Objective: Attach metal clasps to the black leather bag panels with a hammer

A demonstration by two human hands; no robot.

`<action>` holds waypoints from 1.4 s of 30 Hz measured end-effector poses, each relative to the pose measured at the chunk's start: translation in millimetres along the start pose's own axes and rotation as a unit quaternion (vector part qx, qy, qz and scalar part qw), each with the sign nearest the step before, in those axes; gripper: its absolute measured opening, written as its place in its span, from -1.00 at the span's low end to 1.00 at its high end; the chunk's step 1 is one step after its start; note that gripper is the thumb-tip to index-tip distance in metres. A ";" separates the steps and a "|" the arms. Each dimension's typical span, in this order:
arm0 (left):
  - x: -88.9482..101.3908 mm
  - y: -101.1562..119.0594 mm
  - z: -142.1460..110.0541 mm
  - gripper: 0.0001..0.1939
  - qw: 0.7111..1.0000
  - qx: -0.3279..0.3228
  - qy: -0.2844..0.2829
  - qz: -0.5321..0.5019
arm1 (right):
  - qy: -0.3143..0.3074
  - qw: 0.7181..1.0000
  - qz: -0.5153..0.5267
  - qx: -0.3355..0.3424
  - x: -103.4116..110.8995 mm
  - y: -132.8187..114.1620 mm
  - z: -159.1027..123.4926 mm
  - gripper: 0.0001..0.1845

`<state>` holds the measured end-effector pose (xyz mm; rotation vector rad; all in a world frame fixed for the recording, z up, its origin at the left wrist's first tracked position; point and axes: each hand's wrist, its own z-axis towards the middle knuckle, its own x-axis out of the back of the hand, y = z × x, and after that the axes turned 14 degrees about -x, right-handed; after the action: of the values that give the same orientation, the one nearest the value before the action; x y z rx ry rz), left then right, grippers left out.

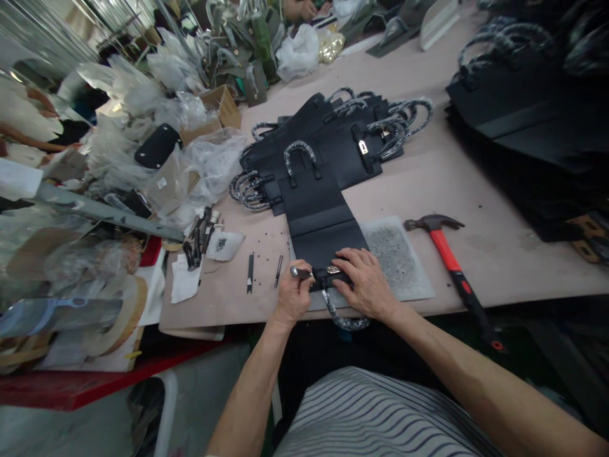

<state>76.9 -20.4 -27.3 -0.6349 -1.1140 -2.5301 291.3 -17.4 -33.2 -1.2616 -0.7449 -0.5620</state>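
Head view: my left hand (pixel 292 298) is wrapped around a slim metal tool with a rounded end (pixel 299 272), at the near end of a flat black leather-like bag panel (pixel 323 219). My right hand (pixel 366 284) lies with fingers spread on that panel, just beside a small gold-coloured metal clasp (pixel 333 270). It sits on the pale beige surface (pixel 423 187), partly over a grey speckled slab (pixel 394 257); its far end overlaps a pile of black panels (pixel 335 133). To the right lies a claw hammer with a red-and-black handle (pixel 445 252).
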 end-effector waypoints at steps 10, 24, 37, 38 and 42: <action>-3.0 1.9 -0.7 -0.80 0.999 0.037 -0.007 -0.026 | 0.159 0.967 -0.107 -0.168 78.0 74.2 -23.9 -0.58; -1.5 6.0 -2.6 -0.81 0.998 0.063 -0.005 -0.019 | -0.121 0.739 0.406 -0.524 129.3 78.4 -39.9 -0.80; -3.8 1.1 -7.6 -0.81 0.996 0.086 -0.012 -0.024 | -0.072 0.990 -0.118 0.001 149.3 -64.3 -2.5 -0.63; -3.6 1.2 -7.8 -0.82 0.995 0.094 -0.014 -0.024 | -0.085 0.985 -0.152 0.016 153.5 -68.9 0.5 -0.64; -2.4 3.9 -4.9 -0.83 0.994 0.099 -0.034 -0.026 | 0.022 0.996 -0.084 0.034 179.7 -97.1 9.2 -0.64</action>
<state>79.4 -26.4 -29.0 -0.6521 -1.4001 -2.4149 334.0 -26.4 166.6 -1.1269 -0.8302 -0.6933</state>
